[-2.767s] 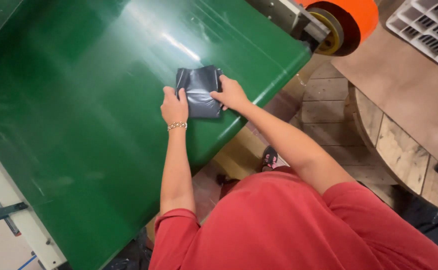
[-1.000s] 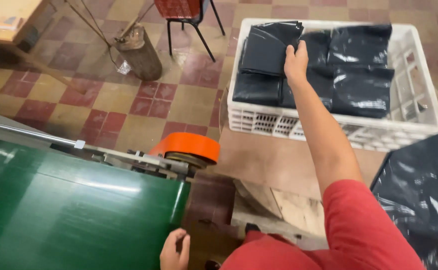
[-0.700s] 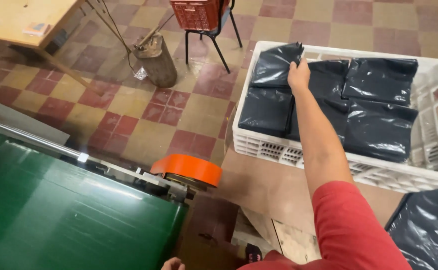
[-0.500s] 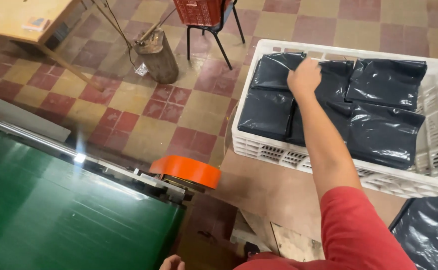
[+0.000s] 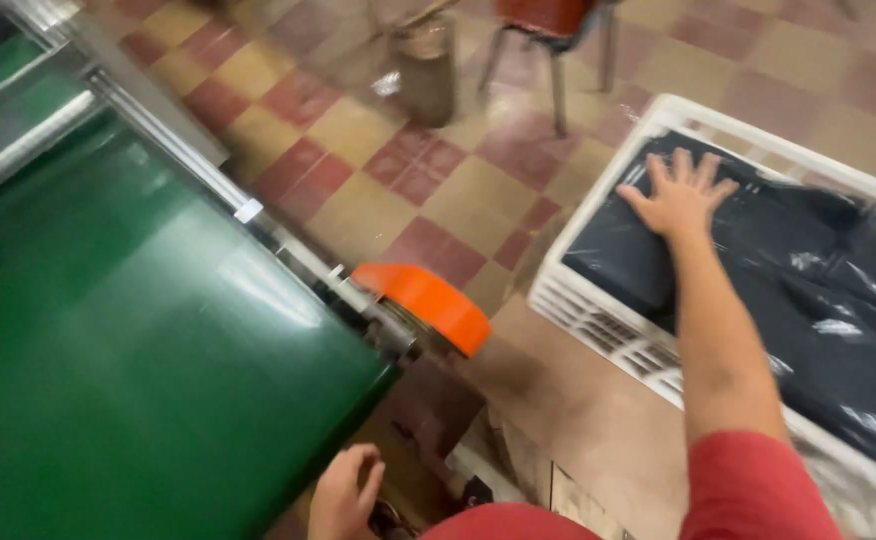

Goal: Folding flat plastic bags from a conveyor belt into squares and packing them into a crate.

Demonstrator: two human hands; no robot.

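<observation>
At the upper right of the frame, I see my right hand point(image 5: 680, 195) stretched out flat, fingers spread and palm down, pressing on the top of a stack of folded black plastic bags point(image 5: 628, 255); it clasps nothing, it only lies open on the uppermost bag. The bags fill a white slatted plastic crate point(image 5: 613, 330) that runs from the upper middle down to the right edge, and more shiny black folded bags point(image 5: 858, 330) lie packed beside the stack under my hand, towards the right. The crate rests on a brown cardboard surface point(image 5: 578, 430) in the lower middle. At the bottom centre my left hand point(image 5: 343, 495) hangs loosely, fingers half curled and holding nothing, just beside the lower corner of the green conveyor belt point(image 5: 138, 360) that takes up the left half of the picture. At the belt's near end sits an orange guard point(image 5: 428, 305) over a roller, touching the metal frame of the machine. Beyond it, in the upper middle, the floor is chequered in red and yellowish tiles point(image 5: 378, 180), with a blurred cylindrical container point(image 5: 426, 65) and the legs of a red chair point(image 5: 553, 30) standing on it. My red sleeve point(image 5: 748, 490) shows at the lower right.
</observation>
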